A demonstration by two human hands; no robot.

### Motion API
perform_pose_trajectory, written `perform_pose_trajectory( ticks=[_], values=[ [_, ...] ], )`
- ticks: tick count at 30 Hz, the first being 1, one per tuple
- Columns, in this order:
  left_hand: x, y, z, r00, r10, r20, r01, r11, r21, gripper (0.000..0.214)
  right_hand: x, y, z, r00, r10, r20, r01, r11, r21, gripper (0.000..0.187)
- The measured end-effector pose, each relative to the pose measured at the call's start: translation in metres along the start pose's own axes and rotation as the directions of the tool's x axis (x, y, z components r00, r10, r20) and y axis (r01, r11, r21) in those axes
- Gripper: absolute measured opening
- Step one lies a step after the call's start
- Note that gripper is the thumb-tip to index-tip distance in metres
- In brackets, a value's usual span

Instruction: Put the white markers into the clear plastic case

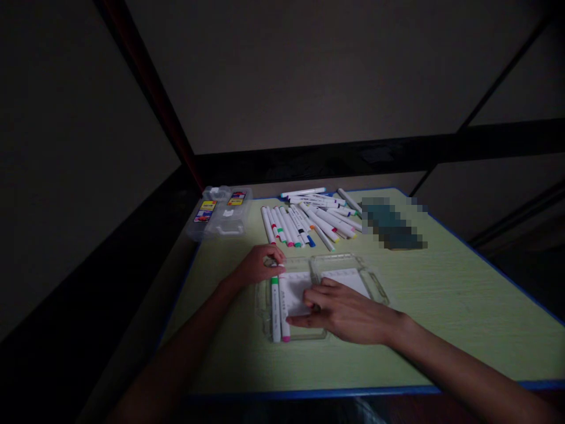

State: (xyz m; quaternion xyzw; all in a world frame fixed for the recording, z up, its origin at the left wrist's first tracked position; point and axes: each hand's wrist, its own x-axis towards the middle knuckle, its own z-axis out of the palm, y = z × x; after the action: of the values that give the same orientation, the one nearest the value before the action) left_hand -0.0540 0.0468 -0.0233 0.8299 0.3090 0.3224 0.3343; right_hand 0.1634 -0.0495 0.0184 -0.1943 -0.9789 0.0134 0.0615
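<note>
An open clear plastic marker case [371, 282] lies in front of me on the pale green table [463, 306]. Two white markers [278, 312] lie side by side in its left half, one with a green band, one with a pink tip. My left hand [258, 265] has its fingers curled on the upper end of these markers. Over the case's middle my right hand [344, 312] lies flat with fingers stretched toward the markers, touching a white insert. Many loose white markers [309, 221] with coloured caps lie farther back.
A second clear case [219, 213] with yellow labels sits shut at the table's far left corner. A blurred dark patch [392, 224] covers something at the far right. The table has a blue edge; a dark rail and walls stand behind it.
</note>
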Motion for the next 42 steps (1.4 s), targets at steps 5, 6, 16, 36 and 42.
perform_pose_trajectory(
  ticks=[5,6,16,36,42],
  values=[
    [0.002,0.005,-0.001,0.995,-0.049,-0.084,0.052,0.998,0.043,0.012,-0.002,0.003,0.004,1.0,0.0,-0.015,0.0,1.0,0.005,0.039],
    [0.003,0.005,-0.002,0.986,-0.068,-0.151,0.076,0.996,0.049,0.009,-0.002,0.004,0.005,1.0,0.001,-0.025,-0.001,1.0,0.007,0.039],
    [0.006,-0.016,-0.007,0.933,-0.059,-0.356,0.169,0.943,0.287,0.047,-0.003,0.005,0.007,0.998,-0.009,-0.067,0.009,1.0,0.0,0.039],
    [0.003,-0.018,-0.006,0.963,-0.036,-0.267,0.15,0.895,0.42,0.052,-0.007,0.009,0.006,0.991,-0.004,-0.131,-0.007,0.996,-0.084,0.031],
    [0.004,-0.024,-0.005,0.973,-0.041,-0.228,0.147,0.869,0.472,0.06,-0.014,0.018,-0.004,0.981,0.101,-0.167,-0.126,0.981,-0.149,0.031]
  ],
)
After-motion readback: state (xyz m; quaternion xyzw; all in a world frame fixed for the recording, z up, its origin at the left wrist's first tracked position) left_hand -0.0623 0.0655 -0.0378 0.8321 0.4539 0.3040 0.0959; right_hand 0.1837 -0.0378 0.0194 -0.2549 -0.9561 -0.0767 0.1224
